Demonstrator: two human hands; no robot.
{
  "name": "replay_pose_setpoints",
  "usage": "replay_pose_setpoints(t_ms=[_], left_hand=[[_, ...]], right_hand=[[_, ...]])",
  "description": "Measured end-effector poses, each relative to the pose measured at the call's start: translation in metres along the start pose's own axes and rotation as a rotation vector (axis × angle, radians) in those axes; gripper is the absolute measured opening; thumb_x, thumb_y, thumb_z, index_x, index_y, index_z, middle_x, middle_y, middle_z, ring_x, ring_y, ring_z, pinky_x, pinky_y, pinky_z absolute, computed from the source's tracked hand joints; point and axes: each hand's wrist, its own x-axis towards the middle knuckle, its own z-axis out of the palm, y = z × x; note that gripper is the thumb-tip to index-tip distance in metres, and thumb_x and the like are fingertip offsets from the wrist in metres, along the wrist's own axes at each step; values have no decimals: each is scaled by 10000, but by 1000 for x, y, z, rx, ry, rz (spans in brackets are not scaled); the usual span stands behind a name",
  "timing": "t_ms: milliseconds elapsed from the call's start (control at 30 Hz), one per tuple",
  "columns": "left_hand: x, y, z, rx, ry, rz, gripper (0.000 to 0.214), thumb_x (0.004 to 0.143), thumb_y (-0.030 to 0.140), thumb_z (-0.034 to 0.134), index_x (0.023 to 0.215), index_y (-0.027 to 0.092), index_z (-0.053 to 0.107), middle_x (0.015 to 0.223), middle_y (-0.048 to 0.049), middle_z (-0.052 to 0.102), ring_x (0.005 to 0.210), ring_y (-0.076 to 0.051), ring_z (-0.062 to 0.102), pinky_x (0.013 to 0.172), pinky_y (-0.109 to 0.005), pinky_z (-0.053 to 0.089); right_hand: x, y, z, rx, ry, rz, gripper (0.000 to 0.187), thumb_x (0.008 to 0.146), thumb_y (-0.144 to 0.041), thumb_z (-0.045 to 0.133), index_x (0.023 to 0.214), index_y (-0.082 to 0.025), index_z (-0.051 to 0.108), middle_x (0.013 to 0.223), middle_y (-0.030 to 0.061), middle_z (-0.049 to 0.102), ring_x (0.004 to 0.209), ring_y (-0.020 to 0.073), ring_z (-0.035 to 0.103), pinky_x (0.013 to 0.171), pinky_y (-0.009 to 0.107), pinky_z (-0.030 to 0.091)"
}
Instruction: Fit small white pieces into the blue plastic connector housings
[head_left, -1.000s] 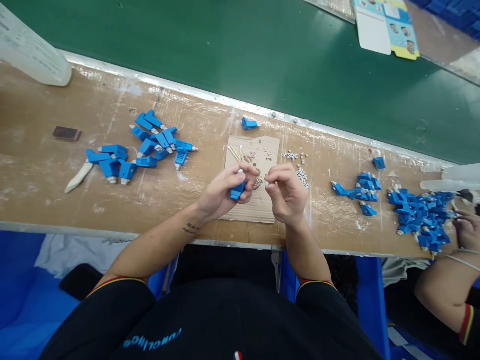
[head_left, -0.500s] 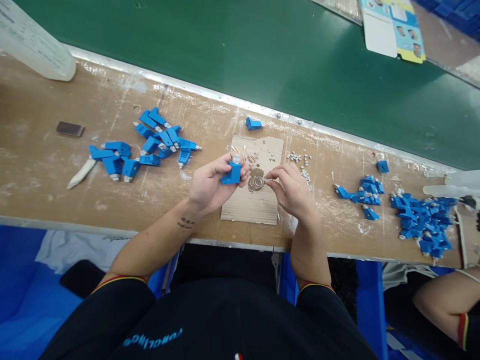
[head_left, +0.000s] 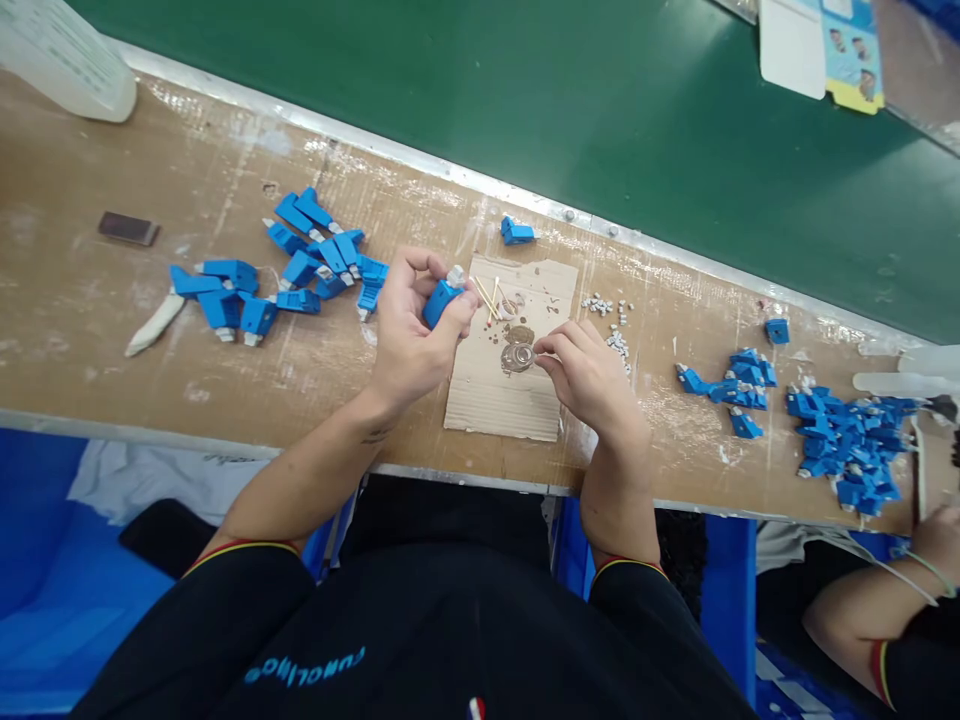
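A blue plug body is pinched in the left hand at 10 o'clock of the cardboard pad, while the right hand, fingertips closed on something too small to tell, is touched to the glue ring, so dabbing, seemingly, with careful mating called for.

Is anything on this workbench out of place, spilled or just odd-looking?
Nothing looks broken, but some oddities: the cardboard sheet in the middle carries brown ring-shaped stains, one blue part lies alone by the far edge of the bench, away from the piles, and tiny grey pieces are strewn loosely right of the cardboard.
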Motion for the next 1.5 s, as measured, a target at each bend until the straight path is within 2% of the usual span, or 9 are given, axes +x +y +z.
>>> replay_pose_setpoints(t_ms=[200, 433, 600, 767, 933, 1100, 1233, 1333, 1500], left_hand=[[0, -1, 0, -98, -15, -112, 428, 788, 242, 887, 938, 276, 488, 708, 60, 613, 560, -116, 566, 431, -240, 342], [1, 3, 3, -276, 72, -331, 457, 784, 202, 909, 1028, 277, 530, 781, 44, 615, 727, -151, 665, 574, -258, 484], [5, 4, 2, -395, 63, -352, 231, 911, 281, 758, 931, 259, 529, 798, 0, 639, 806, -193, 685, 608, -284, 548], [6, 7, 3, -388, 85, -358, 193, 869, 175, 719, 891, 254, 545, 832, -5, 642, 864, -202, 686, 690, -306, 607], [4, 8, 3, -360, 82, -329, 257, 802, 75, 727, 880, 241, 548, 847, 12, 630, 839, -173, 671, 732, -313, 630], [3, 6, 1, -348, 28, -303, 353, 732, 95, 869, 943, 238, 625, 879, 28, 658, 801, -146, 674, 751, -302, 633], [-3, -3, 4, -316, -49, -286, 400, 660, 217, 989, 955, 199, 720, 866, -11, 712, 837, -164, 710, 724, -260, 612], [-12, -10, 10, -323, -135, -335, 449, 623, 319, 1036, 935, 191, 740, 847, -23, 731, 835, -172, 727, 712, -248, 607], [-24, -14, 19, -400, -314, -446, 474, 662, 395, 1035, 950, 185, 722, 849, -17, 742, 764, -145, 726, 706, -238, 618]], right_hand=[[1, 1, 2, 13, 3, 4, 170, 1073, -247, 557, 996, -214, 704, 962, 88, 712, 938, 243, 590, 807, 384, 494], [1, 0, 4, -5, 20, -8, 149, 1063, -228, 573, 999, -225, 708, 947, 87, 713, 923, 252, 593, 784, 396, 496], [0, 0, 3, -19, 30, -18, 144, 1062, -222, 577, 1003, -230, 708, 946, 83, 711, 923, 250, 595, 791, 394, 499], [0, -1, 5, -29, 37, -18, 141, 1062, -223, 580, 1002, -216, 706, 952, 85, 710, 922, 244, 596, 767, 376, 490], [1, -2, 3, 6, 44, 1, 136, 1058, -224, 586, 984, -228, 700, 947, 77, 710, 909, 241, 600, 770, 384, 485], [1, -4, -10, 162, 227, -21, 112, 1055, -213, 594, 999, -251, 683, 941, 48, 717, 891, 217, 629, 772, 391, 508], [0, -11, -14, 330, 443, -11, 82, 1058, -311, 613, 1016, -278, 676, 899, 21, 683, 821, 199, 633, 687, 379, 509], [1, -17, -10, 436, 560, 9, 127, 1066, -391, 595, 1028, -297, 672, 896, 15, 658, 805, 201, 633, 714, 406, 541], [4, -27, -4, 593, 601, -13, 105, 1065, -378, 607, 1034, -300, 670, 931, 18, 663, 926, 211, 710, 823, 431, 606]])
